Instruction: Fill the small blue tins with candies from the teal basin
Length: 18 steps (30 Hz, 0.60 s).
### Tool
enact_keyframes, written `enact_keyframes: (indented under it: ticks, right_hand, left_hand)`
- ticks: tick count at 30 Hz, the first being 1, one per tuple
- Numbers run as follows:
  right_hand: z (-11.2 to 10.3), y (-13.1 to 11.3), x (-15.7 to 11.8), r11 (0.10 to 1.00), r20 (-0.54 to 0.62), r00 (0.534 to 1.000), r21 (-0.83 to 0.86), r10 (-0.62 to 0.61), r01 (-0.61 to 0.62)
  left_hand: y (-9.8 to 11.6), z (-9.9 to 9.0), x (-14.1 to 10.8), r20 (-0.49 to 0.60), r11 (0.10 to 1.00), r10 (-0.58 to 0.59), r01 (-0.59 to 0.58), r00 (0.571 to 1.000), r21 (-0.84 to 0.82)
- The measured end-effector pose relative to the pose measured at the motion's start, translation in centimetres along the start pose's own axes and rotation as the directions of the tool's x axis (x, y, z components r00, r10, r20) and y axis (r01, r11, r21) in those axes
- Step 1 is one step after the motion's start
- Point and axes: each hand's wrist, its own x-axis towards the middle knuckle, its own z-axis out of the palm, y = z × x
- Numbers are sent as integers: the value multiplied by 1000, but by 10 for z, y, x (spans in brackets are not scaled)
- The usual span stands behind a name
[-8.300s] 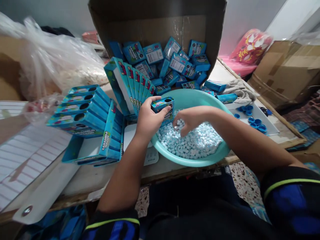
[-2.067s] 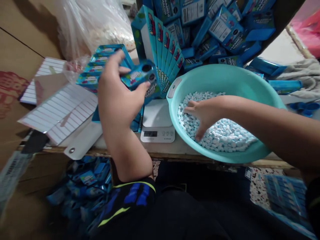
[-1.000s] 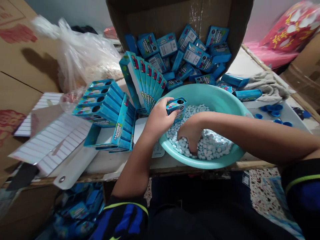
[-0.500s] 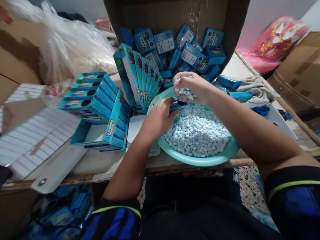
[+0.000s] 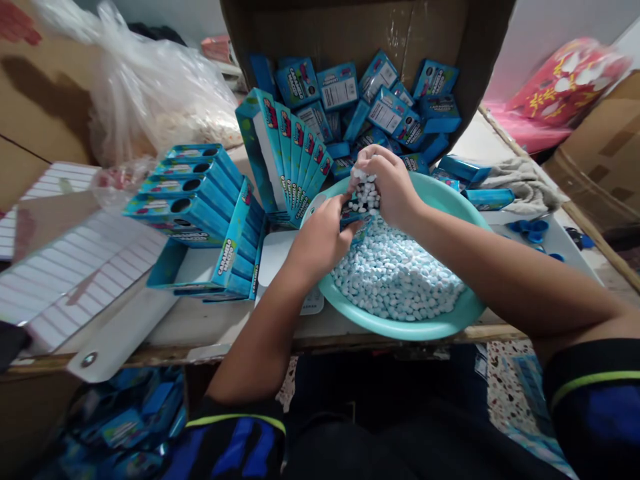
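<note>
My left hand point(image 5: 325, 233) grips a small blue candy box point(image 5: 354, 217) over the left side of a turquoise bowl point(image 5: 400, 330). Pale blue and white candies point(image 5: 400, 273) fill much of the bowl. Right above the box, my right hand point(image 5: 387, 180) is closed round a handful of candies point(image 5: 367, 193), some of which tumble toward the box's opening. The fingers of both hands nearly meet, and much of the box is hidden by them. A white kitchen scale point(image 5: 275, 257) sits partly under the bowl's left edge.
Left of the bowl, a blue display tray point(image 5: 165, 267) bears several upright boxes with round openings. Behind stands a display box point(image 5: 263, 147) with fanned cartons. A large cardboard box point(image 5: 380, 27) holds many blue boxes. At right lie a grey cloth point(image 5: 520, 183) and blue scoops point(image 5: 533, 230).
My right hand has come down onto the box opening and tilted, and candies now spill from it. My left hand keeps the box in nearly the same place. The view has shifted slightly.
</note>
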Motion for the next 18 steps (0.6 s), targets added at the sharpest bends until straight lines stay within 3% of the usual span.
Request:
enact_keyframes:
  ticks: [6,11,14,18]
  right_hand:
    - [-3,-18,-5,976,89,995,-212,-38,56]
    - [-2,-21,-7,987,110,989,-112,-102,114]
    - [-2,-20,-7,994,125,989,-56,-82,89]
    - [-5,-19,-6,999,85,995,5,-47,47]
  left_hand:
    - [-4,-3,-4,-91,995,26,-35,995,-89]
    - [-1,-3,-3,-10,993,108,-107,994,53]
    - [0,-4,-2,3,988,148,-148,989,43]
    - [-3,-5,-2,-17,993,120,-120,993,14]
